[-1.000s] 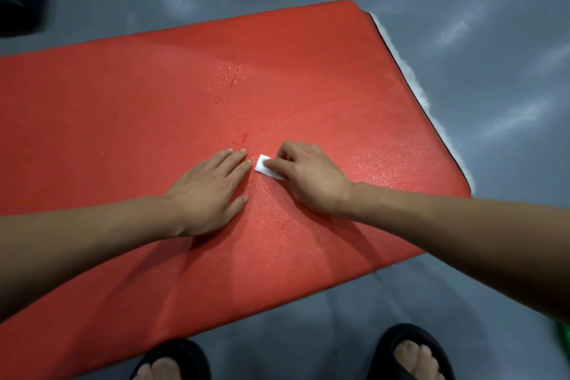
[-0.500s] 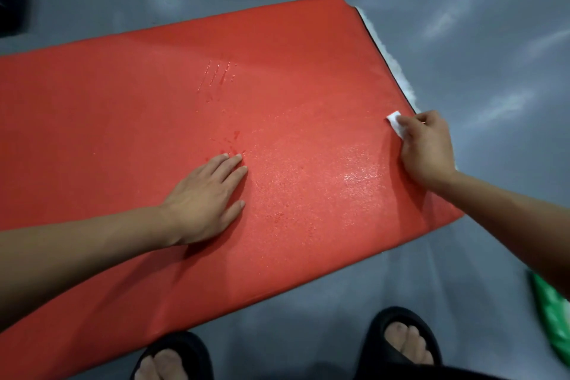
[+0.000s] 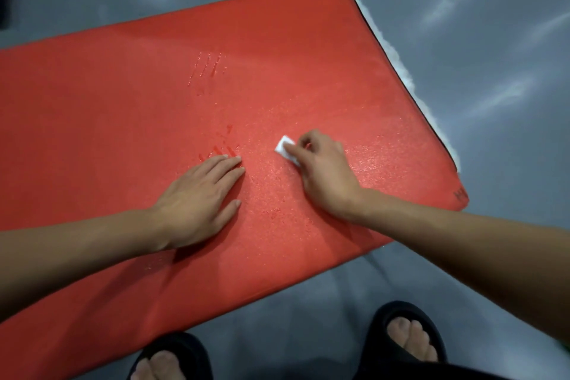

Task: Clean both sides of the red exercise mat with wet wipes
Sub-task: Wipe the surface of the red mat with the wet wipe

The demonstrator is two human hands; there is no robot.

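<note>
The red exercise mat point(image 3: 129, 108) lies flat on a grey floor and fills most of the view. Its surface glistens with wet streaks in the middle. My left hand point(image 3: 200, 197) rests flat on the mat with fingers straight. Just to the right of it, my right hand point(image 3: 324, 173) holds a small folded white wet wipe point(image 3: 283, 146) under curled fingers and presses it against the mat. The wipe's left end sticks out past the fingertips.
A white fuzzy strip point(image 3: 410, 83) shows along the mat's right edge. My two feet in black sandals point(image 3: 404, 336) stand on the grey floor point(image 3: 493, 40) just in front of the mat. A dark object sits at the far left top corner.
My right hand slid the wipe from the middle out to the mat's right edge, then back toward the middle. My left hand has stayed flat in place.
</note>
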